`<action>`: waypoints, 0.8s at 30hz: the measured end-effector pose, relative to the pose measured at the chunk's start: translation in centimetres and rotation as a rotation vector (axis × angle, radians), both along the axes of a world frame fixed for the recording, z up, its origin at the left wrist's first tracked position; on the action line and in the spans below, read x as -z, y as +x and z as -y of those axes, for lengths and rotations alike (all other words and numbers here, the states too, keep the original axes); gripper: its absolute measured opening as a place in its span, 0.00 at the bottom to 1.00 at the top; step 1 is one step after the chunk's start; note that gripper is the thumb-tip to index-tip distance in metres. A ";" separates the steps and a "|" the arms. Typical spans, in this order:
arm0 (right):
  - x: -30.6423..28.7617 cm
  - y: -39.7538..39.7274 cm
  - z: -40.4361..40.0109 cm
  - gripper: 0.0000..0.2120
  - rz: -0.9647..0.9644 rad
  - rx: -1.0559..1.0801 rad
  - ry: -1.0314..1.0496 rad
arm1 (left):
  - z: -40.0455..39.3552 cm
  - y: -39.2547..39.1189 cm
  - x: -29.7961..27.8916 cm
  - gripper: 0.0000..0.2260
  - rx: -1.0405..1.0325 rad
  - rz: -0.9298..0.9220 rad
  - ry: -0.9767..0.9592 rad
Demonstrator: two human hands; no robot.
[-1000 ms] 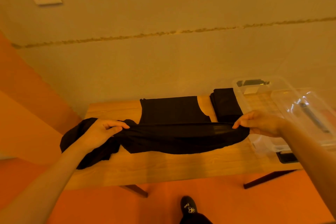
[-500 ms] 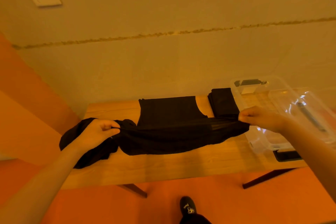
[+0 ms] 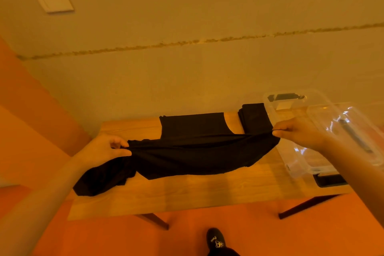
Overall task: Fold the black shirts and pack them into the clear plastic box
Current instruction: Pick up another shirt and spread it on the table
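Note:
A black shirt (image 3: 193,155) is stretched in the air above the wooden table (image 3: 197,193), its lower part sagging onto the tabletop. My left hand (image 3: 104,149) pinches its left end, where loose cloth hangs over the table's left edge. My right hand (image 3: 299,133) pinches the right end. Behind it another black shirt (image 3: 191,123) lies flat on the table. A folded black shirt (image 3: 254,117) sits at the back, beside the clear plastic box (image 3: 291,151) on the right.
The clear lid (image 3: 349,131) leans across the box at the far right. A black flat object (image 3: 330,180) lies at the table's right front corner. A wall runs close behind the table. My black shoe (image 3: 215,241) is on the orange floor below.
Both hands have pulled the shirt tauter and lifted it slightly toward the back of the table. My right hand moved right and farther back, toward the box.

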State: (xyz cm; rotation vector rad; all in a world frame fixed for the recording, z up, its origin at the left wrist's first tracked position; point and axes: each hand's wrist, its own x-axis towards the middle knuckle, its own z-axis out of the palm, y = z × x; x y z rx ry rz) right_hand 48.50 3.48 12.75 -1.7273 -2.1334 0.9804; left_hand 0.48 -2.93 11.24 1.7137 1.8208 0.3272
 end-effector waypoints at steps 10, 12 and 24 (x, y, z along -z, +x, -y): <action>-3.8 -0.2 -2.3 0.15 -0.163 0.187 0.151 | -2.4 0.8 -3.8 0.08 -0.033 0.011 0.205; -5.7 -0.4 -2.5 0.09 -0.134 0.179 0.223 | -2.7 1.3 -5.6 0.06 -0.024 -0.044 0.280; -5.7 2.7 0.5 0.16 0.090 -0.078 -0.205 | 2.0 -0.3 -5.7 0.05 0.350 -0.148 -0.224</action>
